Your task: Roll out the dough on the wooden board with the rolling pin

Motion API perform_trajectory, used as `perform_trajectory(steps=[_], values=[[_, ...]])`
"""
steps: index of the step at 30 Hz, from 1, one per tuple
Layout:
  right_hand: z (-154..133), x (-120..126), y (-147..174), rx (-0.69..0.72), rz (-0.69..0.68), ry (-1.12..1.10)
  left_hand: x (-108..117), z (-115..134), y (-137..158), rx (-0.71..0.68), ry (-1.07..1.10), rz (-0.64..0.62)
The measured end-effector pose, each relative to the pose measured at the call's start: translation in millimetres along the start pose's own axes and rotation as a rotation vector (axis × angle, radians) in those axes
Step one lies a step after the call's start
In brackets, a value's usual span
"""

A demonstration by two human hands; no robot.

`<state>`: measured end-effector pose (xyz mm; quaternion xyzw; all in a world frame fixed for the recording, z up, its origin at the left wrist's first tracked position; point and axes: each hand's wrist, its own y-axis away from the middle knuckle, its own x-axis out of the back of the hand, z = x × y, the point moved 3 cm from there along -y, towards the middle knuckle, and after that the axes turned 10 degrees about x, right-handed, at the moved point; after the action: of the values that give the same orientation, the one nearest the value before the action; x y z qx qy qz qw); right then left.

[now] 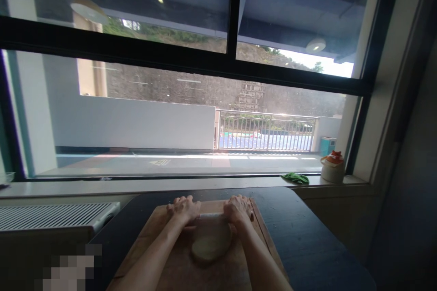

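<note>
A wooden board (218,277) lies on the dark table, and on it is a flat, pale round of dough (209,248). Across the far part of the dough runs a rolling pin (210,218), its pale middle showing between my hands. My left hand (184,209) is closed round the pin's left end. Round the right end my right hand (238,209) is closed too, with a bit of the pin's handle poking out beyond it. Both forearms reach forward over the board, one on each side of the dough.
The dark table (307,236) extends past the board to the right. A radiator (54,216) stands at the left. On the windowsill (205,186) ahead lie a green cloth (295,178) and a pale jar with an orange top (332,168). A large window rises behind the sill.
</note>
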<state>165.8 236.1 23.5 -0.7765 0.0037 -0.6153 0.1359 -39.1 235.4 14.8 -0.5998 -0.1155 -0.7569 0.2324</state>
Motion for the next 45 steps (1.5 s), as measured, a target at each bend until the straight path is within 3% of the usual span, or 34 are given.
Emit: perform_trajectory(steps=[16,31,45], values=[[-2,6,32,-0.013,0.161,-0.055,15,-7,32,-0.034,-0.059,0.043],[1,7,6,-0.026,0.076,-0.054,-1,0,-1,0.001,-0.017,0.018],[-4,16,33,-0.003,0.102,-0.008,6,-7,29,-0.066,-0.023,0.114]])
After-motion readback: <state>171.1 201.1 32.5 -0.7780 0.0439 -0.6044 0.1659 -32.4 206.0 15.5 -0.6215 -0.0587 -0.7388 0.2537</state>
